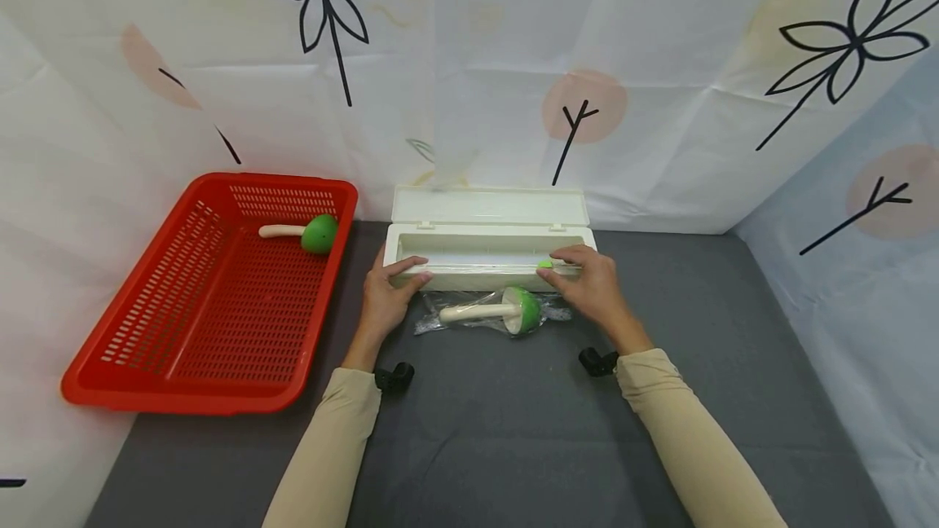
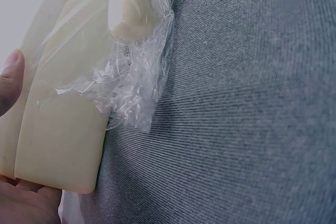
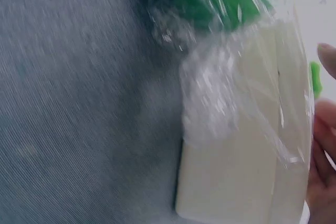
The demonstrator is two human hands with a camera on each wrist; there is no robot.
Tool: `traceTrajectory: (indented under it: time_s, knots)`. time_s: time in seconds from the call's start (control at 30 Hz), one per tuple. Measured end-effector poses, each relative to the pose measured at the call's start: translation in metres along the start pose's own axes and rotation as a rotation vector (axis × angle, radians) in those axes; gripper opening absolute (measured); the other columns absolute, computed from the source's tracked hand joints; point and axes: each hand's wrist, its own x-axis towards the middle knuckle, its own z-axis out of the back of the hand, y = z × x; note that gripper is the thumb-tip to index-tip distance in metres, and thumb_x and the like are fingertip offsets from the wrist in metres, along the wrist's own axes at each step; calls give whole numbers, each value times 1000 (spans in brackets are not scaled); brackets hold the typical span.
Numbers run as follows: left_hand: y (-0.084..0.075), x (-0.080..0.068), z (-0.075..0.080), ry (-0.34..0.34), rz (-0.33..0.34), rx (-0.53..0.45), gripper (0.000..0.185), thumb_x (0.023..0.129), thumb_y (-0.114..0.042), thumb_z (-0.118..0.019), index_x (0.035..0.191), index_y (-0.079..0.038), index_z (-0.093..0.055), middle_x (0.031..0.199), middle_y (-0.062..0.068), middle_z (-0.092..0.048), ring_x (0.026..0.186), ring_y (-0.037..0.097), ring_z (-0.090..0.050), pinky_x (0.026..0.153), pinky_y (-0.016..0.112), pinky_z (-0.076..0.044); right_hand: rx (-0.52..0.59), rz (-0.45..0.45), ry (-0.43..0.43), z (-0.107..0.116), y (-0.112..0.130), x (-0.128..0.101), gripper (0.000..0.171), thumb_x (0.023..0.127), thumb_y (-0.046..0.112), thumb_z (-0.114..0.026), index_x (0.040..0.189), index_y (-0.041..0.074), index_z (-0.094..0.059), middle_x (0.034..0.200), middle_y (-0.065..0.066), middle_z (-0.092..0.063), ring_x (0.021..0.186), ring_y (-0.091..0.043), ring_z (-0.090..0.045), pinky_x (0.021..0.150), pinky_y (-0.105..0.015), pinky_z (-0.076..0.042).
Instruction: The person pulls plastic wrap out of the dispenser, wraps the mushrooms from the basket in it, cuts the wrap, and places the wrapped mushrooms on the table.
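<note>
A white cling film box [image 1: 487,277] stands with its lid [image 1: 490,206] raised against the backdrop. My left hand [image 1: 385,292] grips its left end, thumb on the top edge and fingers round the end. At the box's right end my right hand [image 1: 590,283] has thumb and index finger pinched about a small green slide cutter [image 1: 545,265] on the front rim. Clear film [image 3: 210,87] hangs over the box front. Right before the box lies a toy mushroom [image 1: 521,310] with a green cap and cream stem, wrapped in film; its stem [image 2: 128,3] shows in the left wrist view.
A red plastic basket [image 1: 301,349] stands at the left, with another green-capped toy mushroom [image 1: 319,234] inside near its far right corner. Grey cloth [image 1: 499,446] covers the table. A patterned white curtain [image 1: 469,63] closes off the back and sides.
</note>
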Motion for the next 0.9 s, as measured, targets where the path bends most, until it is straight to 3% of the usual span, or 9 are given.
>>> traceTrajectory:
  time_s: [0.2, 0.37, 0.63, 0.9]
  knots:
    - [0, 0, 0, -6, -19, -8, 27, 85, -12, -84, 110, -2, -79, 160, 11, -36, 146, 26, -34, 119, 44, -25, -14, -139, -204, -10, 4, -8, 65, 75, 25, -92, 122, -11, -67, 121, -29, -61, 115, -46, -55, 99, -61, -40]
    - [1, 0, 0, -2, -8, -7, 26, 86, -13, -84, 110, -4, -79, 161, 11, -35, 146, 25, -34, 119, 43, -26, -1, -269, -279, -18, 5, -12, 83, 73, 35, -92, 134, -9, -57, 128, -27, -47, 122, -43, -40, 102, -58, -33]
    - [-1, 0, 0, -7, -33, -31, 26, 85, -11, -84, 109, -1, -78, 160, 13, -37, 146, 26, -34, 119, 43, -25, 19, -456, -230, -20, 5, -17, 89, 76, 46, -88, 141, -4, -51, 139, -26, -37, 133, -40, -29, 107, -57, -29]
    - [-2, -1, -1, -9, -45, -41, 27, 85, -10, -84, 109, 0, -78, 159, 14, -37, 146, 27, -34, 119, 43, -25, 71, -512, -210, -21, 7, -17, 86, 77, 46, -87, 140, -2, -52, 135, -24, -39, 128, -38, -31, 103, -57, -32]
